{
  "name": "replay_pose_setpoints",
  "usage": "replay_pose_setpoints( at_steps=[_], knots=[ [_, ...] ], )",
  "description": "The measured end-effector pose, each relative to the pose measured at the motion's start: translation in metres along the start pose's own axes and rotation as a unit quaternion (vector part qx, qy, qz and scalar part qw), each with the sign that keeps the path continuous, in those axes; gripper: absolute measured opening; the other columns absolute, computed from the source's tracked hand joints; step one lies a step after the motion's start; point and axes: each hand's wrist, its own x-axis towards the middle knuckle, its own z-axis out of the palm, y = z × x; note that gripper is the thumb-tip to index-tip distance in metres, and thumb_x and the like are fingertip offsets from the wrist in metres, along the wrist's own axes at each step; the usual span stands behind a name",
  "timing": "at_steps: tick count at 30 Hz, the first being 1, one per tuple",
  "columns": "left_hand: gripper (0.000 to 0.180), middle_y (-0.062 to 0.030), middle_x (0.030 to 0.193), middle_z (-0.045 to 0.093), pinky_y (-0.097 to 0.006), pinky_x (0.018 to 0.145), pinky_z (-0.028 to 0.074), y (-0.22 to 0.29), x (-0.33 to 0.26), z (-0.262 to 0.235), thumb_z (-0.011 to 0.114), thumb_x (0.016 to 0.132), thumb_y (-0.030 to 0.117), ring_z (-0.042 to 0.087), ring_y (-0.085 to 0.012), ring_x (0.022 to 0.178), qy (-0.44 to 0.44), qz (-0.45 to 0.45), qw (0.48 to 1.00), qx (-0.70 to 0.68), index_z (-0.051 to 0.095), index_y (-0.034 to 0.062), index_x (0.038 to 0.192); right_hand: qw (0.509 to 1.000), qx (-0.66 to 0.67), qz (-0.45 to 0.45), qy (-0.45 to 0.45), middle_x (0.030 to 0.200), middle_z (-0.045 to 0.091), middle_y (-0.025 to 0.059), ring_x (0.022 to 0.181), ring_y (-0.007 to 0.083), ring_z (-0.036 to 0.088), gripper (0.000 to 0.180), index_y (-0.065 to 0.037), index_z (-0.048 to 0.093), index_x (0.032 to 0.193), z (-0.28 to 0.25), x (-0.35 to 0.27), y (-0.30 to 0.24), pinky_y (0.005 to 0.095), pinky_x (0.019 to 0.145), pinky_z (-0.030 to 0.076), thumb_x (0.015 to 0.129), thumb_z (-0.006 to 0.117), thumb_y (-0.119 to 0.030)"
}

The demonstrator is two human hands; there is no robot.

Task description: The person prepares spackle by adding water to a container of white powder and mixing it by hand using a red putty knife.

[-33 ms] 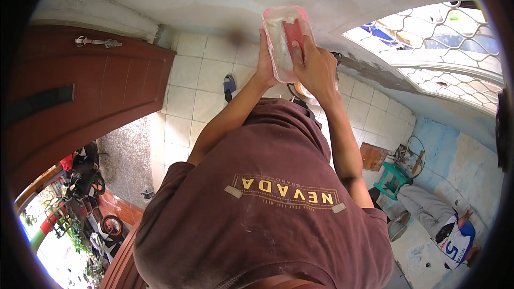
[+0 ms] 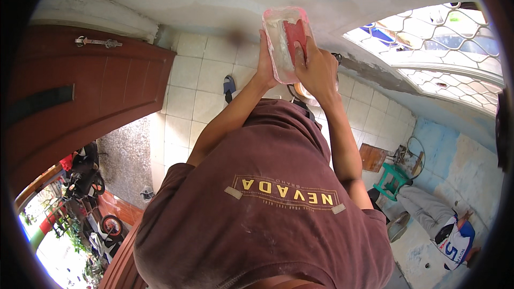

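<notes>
While both forearms reach forward and converge ahead of the brown shirt (image 2: 267, 235), the left hand (image 2: 266, 66) sits along the near-left side of a pinkish translucent tray (image 2: 270, 56), thumb upright against its outer wall. Left grip: closed on the tray; the other fingers are hidden, probably under the base. Right hand (image 2: 318, 69) comes in from the near-right side, back of the hand uppermost, thumb laid on the face of a red scraper (image 2: 294, 35) and index finger stretched forward along its right side. Right grip: pinching the scraper at its near end. Tray location: held up in front of the body, over the tiled floor (image 2: 195, 80), near the pale wall (image 2: 214, 0). Tray long axis runs away from the wearer, far end leaning slightly left. Scraper lies within the tray outline, long axis roughly parallel to the tray's, notched end pointing away from the wearer. White paste (image 2: 279, 29) borders the scraper's left edge and smears the tray's inside.
</notes>
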Motion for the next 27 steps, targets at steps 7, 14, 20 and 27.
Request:
replay_pose_setpoints(
  at_steps=[7, 14, 20, 27],
  knots=[
    [0.090, -0.0119, 0.152, 0.050, -0.049, 0.112, 0.051, -0.001, -0.001, 0.005, 0.016, 0.098, 0.081, 0.055, -0.0293, 0.136, 0.008, -0.003, 1.000, -0.005, 0.034, 0.0167, 0.159, 1.000, -0.002, 0.024, -0.014, 0.066, 0.065, 0.0222, 0.064, 0.0435, 0.066, 0.024, -0.001, 0.066, 0.100, -0.008, -0.003, 0.007, 0.0509, 0.062, 0.049, 0.098, 0.061, -0.024],
    [0.087, -0.0122, 0.150, 0.052, -0.049, 0.110, 0.052, -0.002, 0.002, 0.000, 0.021, 0.100, 0.078, 0.057, -0.0286, 0.134, -0.016, -0.024, 1.000, -0.006, 0.035, 0.0152, 0.158, 0.997, 0.065, 0.037, -0.008, 0.062, 0.064, 0.0171, 0.059, 0.0320, 0.066, 0.028, 0.001, 0.068, 0.104, -0.005, 0.001, 0.025, 0.0406, 0.065, 0.051, 0.098, 0.066, -0.026],
    [0.082, -0.0118, 0.148, 0.054, -0.046, 0.111, 0.051, -0.004, 0.001, -0.015, 0.026, 0.103, 0.073, 0.058, -0.0265, 0.133, 0.006, -0.034, 0.999, -0.009, 0.040, 0.0118, 0.156, 0.896, 0.421, 0.133, 0.047, 0.080, 0.071, 0.0060, 0.074, 0.0086, 0.058, 0.031, 0.002, 0.073, 0.112, 0.000, -0.010, 0.049, 0.0288, 0.070, 0.049, 0.102, 0.067, -0.027],
    [0.077, -0.0103, 0.148, 0.055, -0.045, 0.111, 0.051, -0.011, -0.006, -0.005, 0.029, 0.105, 0.069, 0.058, -0.0252, 0.132, 0.025, -0.009, 0.998, 0.058, 0.041, 0.0121, 0.155, 0.827, 0.533, 0.168, 0.069, 0.091, 0.070, 0.0015, 0.081, 0.0068, 0.058, 0.033, 0.004, 0.073, 0.111, 0.002, -0.013, 0.067, 0.0256, 0.073, 0.049, 0.103, 0.067, -0.027]
  ],
)
